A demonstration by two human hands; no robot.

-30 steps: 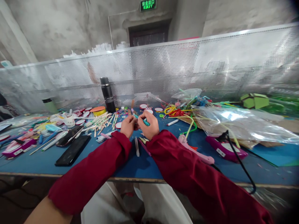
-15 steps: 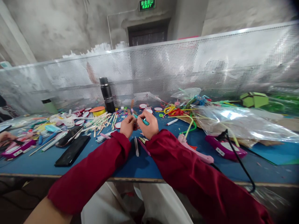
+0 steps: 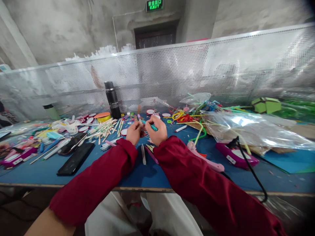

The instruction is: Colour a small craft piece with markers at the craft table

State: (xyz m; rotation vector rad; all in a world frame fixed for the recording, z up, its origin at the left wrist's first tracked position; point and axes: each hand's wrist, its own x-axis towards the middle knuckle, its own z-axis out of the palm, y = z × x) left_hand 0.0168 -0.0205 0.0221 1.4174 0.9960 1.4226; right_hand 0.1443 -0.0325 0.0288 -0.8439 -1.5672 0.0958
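My right hand (image 3: 159, 131) is closed around a teal marker (image 3: 153, 127), its tip end angled left toward my other hand. Close beside it, my left hand (image 3: 133, 132) pinches a thin stick (image 3: 139, 116) with a pale pink upper end. The fingers hide most of that stick, and I cannot tell whether the marker touches it. On the blue table below the hands lie a pale flat stick (image 3: 143, 154) and a pink marker (image 3: 152, 155).
Craft sticks (image 3: 106, 128), a black bottle (image 3: 112, 101) and a phone (image 3: 76, 159) are on the left. To the right lie a pink glue gun (image 3: 206, 158), a purple device (image 3: 236, 156) with a cable, and clear plastic bags (image 3: 258, 129). Another person's hand (image 3: 4, 147) shows at far left.
My hands keep almost the same place and grip, with the marker tilting very slightly. The other person's hand has shifted a little at the left edge.
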